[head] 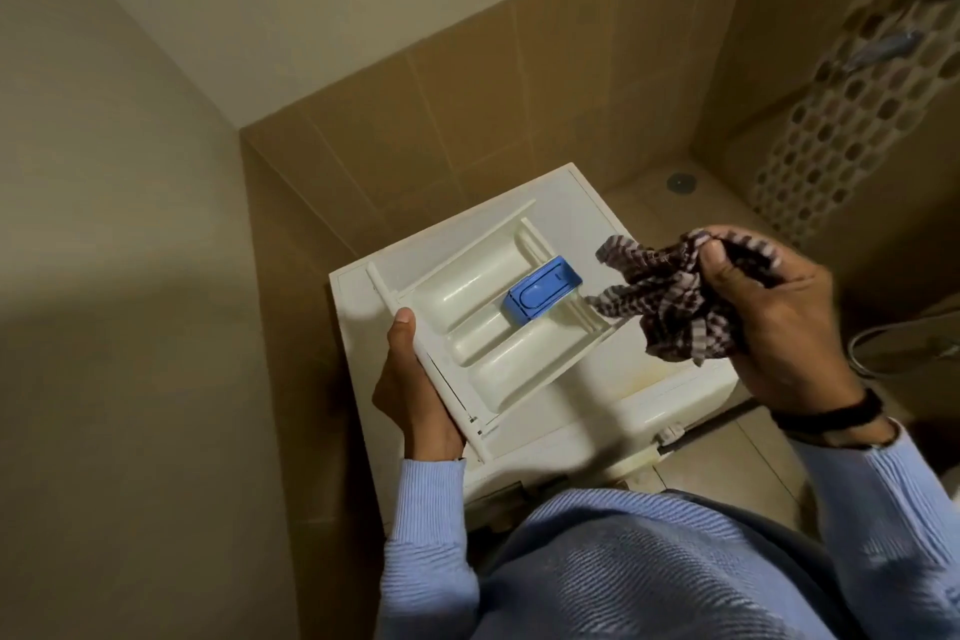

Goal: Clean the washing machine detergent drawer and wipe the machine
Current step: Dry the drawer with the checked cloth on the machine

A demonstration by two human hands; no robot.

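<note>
My left hand (410,379) grips the near left edge of the white detergent drawer (483,327), thumb on its rim, and holds it above the washing machine (571,203). The drawer has several moulded compartments and a blue insert (540,290) at its right side. My right hand (779,322) holds a bunched brown-and-white striped cloth (670,301) just right of the drawer. The cloth's loose ends hang beside the blue insert, apart from it.
The white machine stands in a corner between a beige wall on the left and brown tiled walls behind. A tiled shower floor with a round drain (680,182) lies to the right. A hose (883,333) curves at the right edge.
</note>
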